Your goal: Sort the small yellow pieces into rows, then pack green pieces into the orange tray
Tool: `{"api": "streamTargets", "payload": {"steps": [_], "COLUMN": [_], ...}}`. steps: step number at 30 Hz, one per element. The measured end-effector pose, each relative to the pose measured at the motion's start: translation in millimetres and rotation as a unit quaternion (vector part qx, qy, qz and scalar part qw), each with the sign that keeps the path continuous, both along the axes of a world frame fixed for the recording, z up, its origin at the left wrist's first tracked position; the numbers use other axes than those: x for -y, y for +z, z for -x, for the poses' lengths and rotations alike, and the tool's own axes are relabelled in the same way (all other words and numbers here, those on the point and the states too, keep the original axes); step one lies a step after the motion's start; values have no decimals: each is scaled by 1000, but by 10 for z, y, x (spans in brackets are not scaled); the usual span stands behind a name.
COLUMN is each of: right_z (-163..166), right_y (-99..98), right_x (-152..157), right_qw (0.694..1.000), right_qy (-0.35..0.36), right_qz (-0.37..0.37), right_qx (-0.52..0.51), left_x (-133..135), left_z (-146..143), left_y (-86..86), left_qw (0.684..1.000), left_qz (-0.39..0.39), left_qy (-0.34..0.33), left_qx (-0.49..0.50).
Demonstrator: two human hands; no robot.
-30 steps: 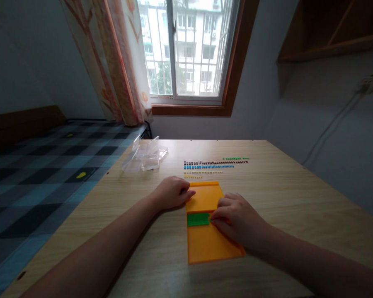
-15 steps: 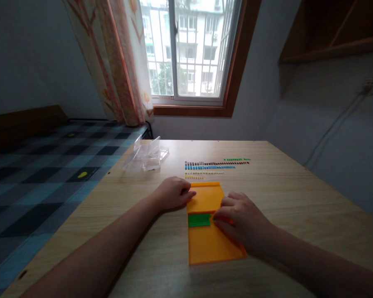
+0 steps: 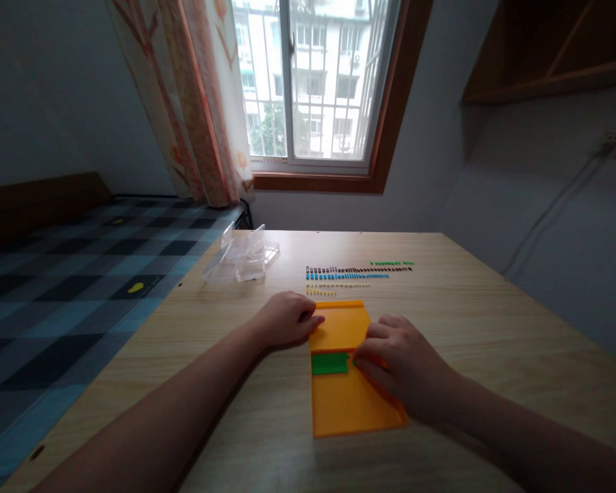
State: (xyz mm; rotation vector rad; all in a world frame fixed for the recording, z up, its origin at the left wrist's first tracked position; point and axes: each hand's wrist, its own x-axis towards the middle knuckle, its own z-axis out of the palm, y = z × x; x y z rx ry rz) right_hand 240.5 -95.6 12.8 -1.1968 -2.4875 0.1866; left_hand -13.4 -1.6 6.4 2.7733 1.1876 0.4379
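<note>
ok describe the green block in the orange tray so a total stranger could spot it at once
On the pale wooden table, find the flat orange plastic tray close to the camera. Against the tray's left edge, just below its crosswise ridge, lies the green, roughly rectangular block. It is far bigger than the tiny green pieces lined up farther back.

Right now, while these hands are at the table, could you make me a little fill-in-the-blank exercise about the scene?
1. The tray is coloured ____.
2. The flat section lying in the tray is coloured ____.
3. The row of small pieces nearest the tray is coloured ____.
4. The right hand is closer to the flat section than the ____ hand.

Missing words: orange; green; yellow; left.
</note>
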Motion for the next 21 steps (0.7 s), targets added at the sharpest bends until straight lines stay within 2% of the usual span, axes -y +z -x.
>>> {"api": "streamTargets", "payload": {"steps": [10, 21], "right_z": [17, -15], "right_y": [-83, 14], "right_x": [0, 21], "right_qw": [1000, 1000], "right_qy": [14, 1], "right_qz": [0, -6], "right_qx": [4, 22], "left_x": [15, 13], "left_z": [-14, -7], "left_y": [24, 20], "left_qw": [1000, 1000], "left_qz": [5, -1], "left_qy": [3, 0], "left_qx": [-9, -5]}}
